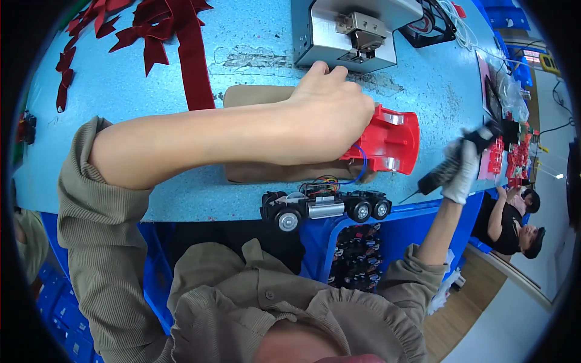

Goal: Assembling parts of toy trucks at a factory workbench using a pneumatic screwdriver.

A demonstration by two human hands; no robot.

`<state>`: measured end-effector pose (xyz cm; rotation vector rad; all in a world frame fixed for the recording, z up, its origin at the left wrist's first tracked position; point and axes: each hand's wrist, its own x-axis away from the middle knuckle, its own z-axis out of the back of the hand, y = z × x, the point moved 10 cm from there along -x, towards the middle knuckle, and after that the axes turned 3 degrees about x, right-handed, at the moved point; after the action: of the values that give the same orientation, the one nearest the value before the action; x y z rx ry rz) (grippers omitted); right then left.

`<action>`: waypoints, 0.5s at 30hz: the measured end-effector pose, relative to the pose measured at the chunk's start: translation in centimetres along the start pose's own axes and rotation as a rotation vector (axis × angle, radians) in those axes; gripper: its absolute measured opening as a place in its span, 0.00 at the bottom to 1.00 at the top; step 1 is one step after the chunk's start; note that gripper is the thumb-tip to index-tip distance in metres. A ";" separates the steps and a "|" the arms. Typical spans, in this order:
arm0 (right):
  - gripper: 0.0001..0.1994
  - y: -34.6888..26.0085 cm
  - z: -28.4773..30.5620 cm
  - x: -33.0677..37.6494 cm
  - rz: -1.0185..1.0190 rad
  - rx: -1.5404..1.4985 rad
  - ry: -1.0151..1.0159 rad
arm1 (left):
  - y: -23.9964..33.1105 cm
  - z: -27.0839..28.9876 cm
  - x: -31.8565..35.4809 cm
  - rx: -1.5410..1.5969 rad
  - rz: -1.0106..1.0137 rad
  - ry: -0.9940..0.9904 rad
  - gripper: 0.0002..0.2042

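Note:
A red plastic toy vehicle shell (404,140) lies with its hollow side up on a brown padded roll (254,95). My bare left hand (330,112) is curled over the shell's left end; its fingertips and thumb are hidden beneath it. In my white-gloved right hand (464,172) is a black electric screwdriver (440,175), its thin bit pointing down and left, apart from the shell. A black toy truck chassis (327,207) with silver wheels stands at the near table edge. A blue wire (365,162) runs from it up to the shell.
A silver machine (345,36) stands just beyond my left hand, beside a black fan (426,24). Dark red ribbon bows (160,30) lie at the far left. Below the table edge, a blue crate (330,245) holds several dark parts. People sit at the right (514,227).

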<state>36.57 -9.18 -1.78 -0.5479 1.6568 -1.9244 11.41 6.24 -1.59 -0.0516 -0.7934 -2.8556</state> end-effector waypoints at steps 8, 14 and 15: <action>0.22 -4.7 1.0 -1.0 -0.117 -1.050 -0.058 | -0.1 -0.6 -0.8 0.047 -0.035 -0.169 0.20; 0.17 -13.0 -2.9 -1.4 0.144 -0.990 -0.264 | 0.4 0.7 0.7 0.019 -0.020 -0.076 0.10; 0.17 -13.8 -3.7 -1.6 0.149 -0.977 -0.256 | 0.5 0.4 0.6 0.026 -0.053 -0.099 0.13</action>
<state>33.66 -3.91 11.26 -0.9363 2.2992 -0.7863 10.90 5.91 -0.97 -0.1729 -0.8629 -2.9116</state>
